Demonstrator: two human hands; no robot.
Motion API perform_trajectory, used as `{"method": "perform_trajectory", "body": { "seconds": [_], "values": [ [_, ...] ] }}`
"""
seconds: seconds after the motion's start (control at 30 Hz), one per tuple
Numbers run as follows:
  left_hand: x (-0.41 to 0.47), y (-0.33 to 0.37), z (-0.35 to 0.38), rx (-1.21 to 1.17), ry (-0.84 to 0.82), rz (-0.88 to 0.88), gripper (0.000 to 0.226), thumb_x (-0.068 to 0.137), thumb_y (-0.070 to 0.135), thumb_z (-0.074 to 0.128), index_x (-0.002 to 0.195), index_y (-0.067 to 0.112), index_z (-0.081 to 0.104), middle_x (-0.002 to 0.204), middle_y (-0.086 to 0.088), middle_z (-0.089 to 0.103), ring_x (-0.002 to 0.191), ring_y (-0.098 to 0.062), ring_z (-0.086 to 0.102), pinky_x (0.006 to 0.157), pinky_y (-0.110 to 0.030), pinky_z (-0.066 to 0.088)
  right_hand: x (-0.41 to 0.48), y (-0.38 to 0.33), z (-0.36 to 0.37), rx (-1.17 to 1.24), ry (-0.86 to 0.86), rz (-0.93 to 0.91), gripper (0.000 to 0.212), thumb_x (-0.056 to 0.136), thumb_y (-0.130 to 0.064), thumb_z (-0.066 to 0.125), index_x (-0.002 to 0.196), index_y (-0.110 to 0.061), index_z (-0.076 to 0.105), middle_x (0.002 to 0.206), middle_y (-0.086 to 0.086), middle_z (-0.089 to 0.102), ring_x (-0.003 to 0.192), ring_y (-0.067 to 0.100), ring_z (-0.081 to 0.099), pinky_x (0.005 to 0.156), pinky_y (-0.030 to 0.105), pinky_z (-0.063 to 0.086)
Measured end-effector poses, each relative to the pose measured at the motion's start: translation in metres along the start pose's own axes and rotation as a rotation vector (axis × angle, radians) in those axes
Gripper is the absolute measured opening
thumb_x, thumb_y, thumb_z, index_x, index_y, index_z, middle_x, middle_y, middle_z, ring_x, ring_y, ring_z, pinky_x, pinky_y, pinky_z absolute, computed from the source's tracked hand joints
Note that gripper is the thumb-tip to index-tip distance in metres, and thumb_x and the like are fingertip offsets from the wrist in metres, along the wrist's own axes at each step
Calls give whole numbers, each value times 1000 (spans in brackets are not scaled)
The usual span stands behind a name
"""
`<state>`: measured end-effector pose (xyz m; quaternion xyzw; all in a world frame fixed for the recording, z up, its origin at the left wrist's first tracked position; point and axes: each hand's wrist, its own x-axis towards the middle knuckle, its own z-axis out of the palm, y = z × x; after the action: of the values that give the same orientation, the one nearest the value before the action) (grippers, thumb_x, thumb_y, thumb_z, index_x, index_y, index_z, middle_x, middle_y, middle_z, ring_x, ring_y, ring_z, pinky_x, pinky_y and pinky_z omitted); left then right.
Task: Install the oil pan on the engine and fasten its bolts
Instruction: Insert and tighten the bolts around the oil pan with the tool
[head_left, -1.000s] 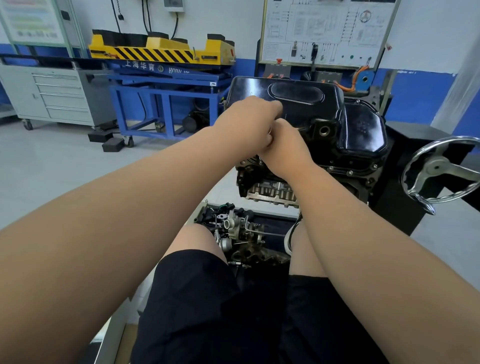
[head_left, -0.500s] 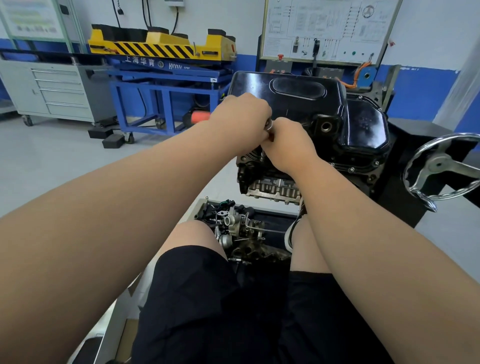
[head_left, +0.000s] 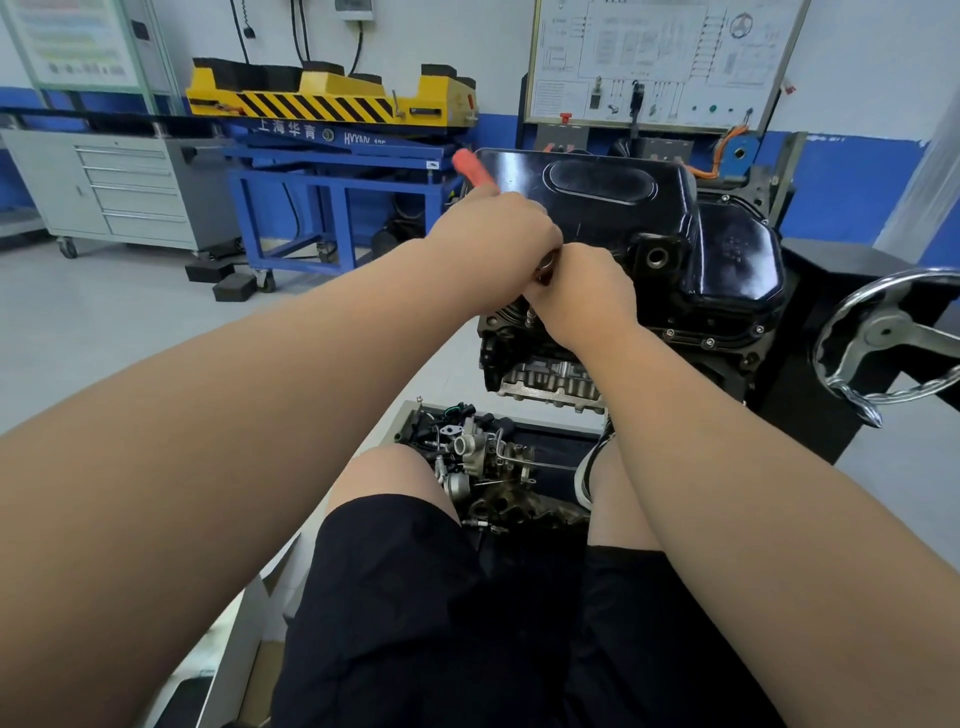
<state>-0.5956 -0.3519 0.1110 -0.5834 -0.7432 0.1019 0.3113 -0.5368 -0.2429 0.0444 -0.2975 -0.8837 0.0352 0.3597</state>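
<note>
While the left hand (head_left: 493, 234) grips a red-handled tool (head_left: 470, 167), the right hand (head_left: 584, 293) curls round its metal head at the near left edge of the black oil pan (head_left: 597, 197). The pan sits atop the engine (head_left: 540, 382), stretching far and right of both fists.

My left grip (head_left: 498, 234) and right grip (head_left: 582, 296) cover most of the wrench (head_left: 470, 167). Only its orange handle end and a sliver of its metal head show between them. The fingers of both grips are turned away from me, so I cannot see how they lie on it. The bolt under the head is hidden, as is the near edge of the oil pan (head_left: 597, 187) behind my knuckles. The handwheel (head_left: 885, 332) is cut off by the right edge. The print on the wall board (head_left: 660, 62), cropped at the top, is too small to read, and the poster (head_left: 72, 41) is blurred.
</note>
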Motion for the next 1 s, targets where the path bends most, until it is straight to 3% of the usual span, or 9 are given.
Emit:
{"method": "perform_trajectory", "body": {
  "seconds": [0.07, 0.2, 0.27, 0.4, 0.53, 0.7, 0.8, 0.87, 1.0],
  "values": [
    [0, 4, 2, -30, 45, -41, 16, 95, 23, 46, 98, 15, 59, 87, -4, 56, 85, -26, 54, 82, -35, 33, -1, -1, 0, -44, 31, 14, 26, 80, -24, 49, 56, -20, 40, 56, -7, 41, 61, 25, 47, 53, 27, 33],
    [0, 6, 6, -90, 18, -120, 27, 94, 24, 45, 70, 13, 48, 65, -2, 40, 63, -21, 42, 72, -33, 28, -1, -1, 0, -15, -22, -65, 10, 81, -24, 47, 72, -20, 46, 76, -1, 50, 68, 25, 45, 58, 29, 35],
    [-1, 2, 5, -36, -5, -52, 8, 91, 12, 51, 88, 13, 58, 78, -2, 49, 77, -25, 53, 75, -35, 35, -1, 0, 1, 53, -71, -90, 6, 84, -25, 50, 82, -19, 51, 84, 1, 51, 71, 24, 46, 60, 30, 36],
    [-1, -5, 8, 17, 12, 16, 22, 91, 7, 52, 112, 14, 58, 104, -4, 57, 96, -28, 59, 91, -46, 44, 0, 3, -4, 39, -46, -88, 12, 86, -20, 50, 84, -17, 60, 82, -1, 52, 74, 25, 49, 60, 31, 37],
    [-2, -1, 12, -38, 74, 47, 21, 97, 19, 44, 109, 16, 61, 101, -3, 59, 90, -23, 56, 81, -34, 40, -2, 2, -4, 76, -91, -78, 18, 83, -19, 49, 67, -19, 41, 74, -2, 48, 69, 26, 50, 57, 31, 35],
    [2, 8, 10, -69, 74, -32, 19, 97, 21, 42, 103, 13, 58, 81, -3, 46, 76, -23, 44, 73, -32, 31, -5, 0, -3, -39, 16, -6, 28, 81, -20, 49, 56, -21, 38, 57, -5, 41, 60, 25, 47, 47, 25, 27],
    [4, 10, 8, -115, 36, -85, 17, 95, 22, 44, 94, 9, 56, 65, -2, 34, 73, -27, 45, 67, -33, 30, -5, -1, -2, -32, 0, -26, 20, 82, -22, 47, 63, -20, 39, 68, -1, 47, 64, 25, 45, 52, 27, 30],
    [3, 6, 10, -116, 50, -45, 16, 94, 21, 45, 95, 9, 56, 65, -2, 35, 73, -27, 46, 66, -34, 32, -5, -1, -2, 37, -47, -47, 20, 81, -21, 48, 64, -20, 38, 74, 2, 49, 66, 26, 46, 56, 29, 32],
    [5, 2, 14, -94, 77, 28, 19, 96, 22, 46, 108, 12, 57, 85, -6, 53, 77, -25, 45, 73, -34, 37, -4, 1, -5, 22, -43, -45, 30, 82, -19, 49, 56, -23, 34, 58, -5, 42, 64, 27, 48, 56, 30, 35]
  ]
}}
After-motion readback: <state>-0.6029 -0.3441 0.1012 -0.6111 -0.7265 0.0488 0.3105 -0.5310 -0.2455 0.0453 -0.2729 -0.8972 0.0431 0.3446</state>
